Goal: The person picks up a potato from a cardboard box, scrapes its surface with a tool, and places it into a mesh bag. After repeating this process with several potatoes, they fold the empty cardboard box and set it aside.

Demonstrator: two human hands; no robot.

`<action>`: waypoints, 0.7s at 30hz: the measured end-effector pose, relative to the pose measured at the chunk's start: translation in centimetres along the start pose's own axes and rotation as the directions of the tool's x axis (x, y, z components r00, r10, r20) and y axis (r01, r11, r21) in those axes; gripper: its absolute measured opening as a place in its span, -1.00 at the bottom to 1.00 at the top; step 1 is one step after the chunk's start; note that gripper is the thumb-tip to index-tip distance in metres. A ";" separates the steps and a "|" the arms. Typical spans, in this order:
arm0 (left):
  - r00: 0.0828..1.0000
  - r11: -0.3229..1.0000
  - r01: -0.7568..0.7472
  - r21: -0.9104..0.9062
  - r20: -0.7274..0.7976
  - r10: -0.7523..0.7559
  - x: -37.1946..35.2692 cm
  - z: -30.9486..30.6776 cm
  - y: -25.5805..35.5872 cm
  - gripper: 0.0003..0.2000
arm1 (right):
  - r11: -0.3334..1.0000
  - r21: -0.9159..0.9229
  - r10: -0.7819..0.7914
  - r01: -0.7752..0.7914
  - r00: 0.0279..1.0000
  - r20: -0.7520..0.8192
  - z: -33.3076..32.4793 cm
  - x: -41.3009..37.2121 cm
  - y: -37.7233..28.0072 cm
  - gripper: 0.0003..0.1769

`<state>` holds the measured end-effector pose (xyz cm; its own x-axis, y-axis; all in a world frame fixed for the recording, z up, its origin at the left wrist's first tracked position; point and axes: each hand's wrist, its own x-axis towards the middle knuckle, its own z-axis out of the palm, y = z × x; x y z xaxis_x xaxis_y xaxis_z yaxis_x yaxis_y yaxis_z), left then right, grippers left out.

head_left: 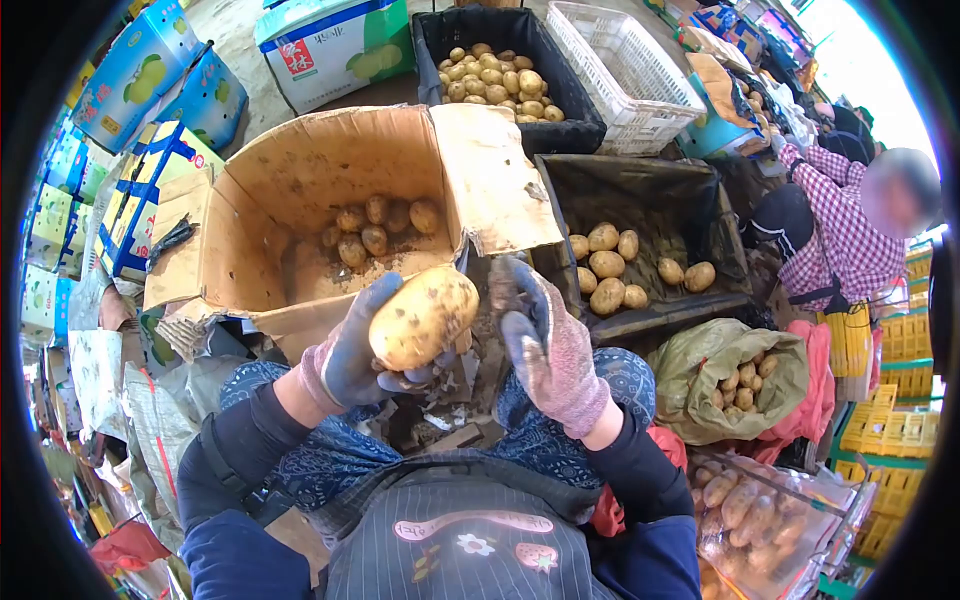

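My left hand (pixel 345 350), in a pink and grey-blue glove, is wrapped round a large pale potato (pixel 425 318) with dirt specks. It is just in front of the near wall of an open cardboard box (pixel 325 150). Inside that box several smaller, dirt-covered potatoes (pixel 375 240) lie on the soiled bottom. My right hand (pixel 550 345), gloved alike, is raised to the right of the large potato and apart from it. Its fingers are spread, the palm side is dark with dirt, and I make out nothing held in it. To its right stands a black-lined crate (pixel 650 185) with several potatoes (pixel 605 265).
A second black-lined crate (pixel 440 40) full of potatoes and a white plastic basket (pixel 630 90) stand behind. At right are a green sack (pixel 690 370), a clear bag of potatoes (pixel 750 515) and yellow crates (pixel 890 420). A co-worker (pixel 840 220) sits at far right. Fruit cartons (pixel 140 80) line the left.
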<state>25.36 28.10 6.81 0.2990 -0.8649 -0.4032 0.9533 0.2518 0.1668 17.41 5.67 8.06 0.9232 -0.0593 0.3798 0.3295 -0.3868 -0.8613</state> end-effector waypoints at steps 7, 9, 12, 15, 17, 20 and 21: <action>0.994 0.999 -0.040 -0.001 0.102 0.040 -0.3 -0.9 0.3 -0.35 | 0.947 -0.299 -0.052 0.114 0.977 0.208 0.7 0.2 -0.2 -0.59; 0.991 0.985 -0.123 0.124 -0.034 0.128 -0.5 -1.1 0.1 -0.36 | 0.924 -0.335 -0.070 0.184 0.943 0.326 1.2 -0.2 -0.7 -0.60; 0.913 0.927 -0.213 0.310 -0.275 0.301 -0.9 -0.8 0.0 -0.37 | 0.860 -0.340 -0.191 0.380 0.857 0.478 1.8 -0.8 -0.9 -0.63; 0.932 0.968 -0.216 0.127 -0.270 0.243 -0.7 -0.1 0.1 -0.38 | 0.926 -0.216 -0.199 0.310 0.886 0.418 1.7 -1.1 -0.8 -0.62; 0.967 0.978 -0.206 0.045 -0.147 0.210 -0.8 -0.4 0.2 -0.38 | 0.946 -0.256 -0.114 0.197 0.945 0.306 1.3 -0.7 -0.7 -0.64; 0.978 0.976 -0.204 0.077 -0.024 0.207 -0.8 -1.2 0.4 -0.40 | 0.955 -0.271 -0.073 0.122 0.980 0.185 1.4 -0.3 -0.2 -0.66; 0.970 0.968 -0.225 0.111 -0.064 0.233 -0.6 -0.9 0.3 -0.40 | 0.947 -0.300 -0.037 0.111 0.970 0.241 1.5 -0.2 -0.6 -0.66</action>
<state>25.50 29.08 6.30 0.5149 -0.7530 -0.4096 0.8507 0.3903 0.3521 17.28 7.29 7.97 0.9307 0.1787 0.3192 0.3554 -0.6490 -0.6727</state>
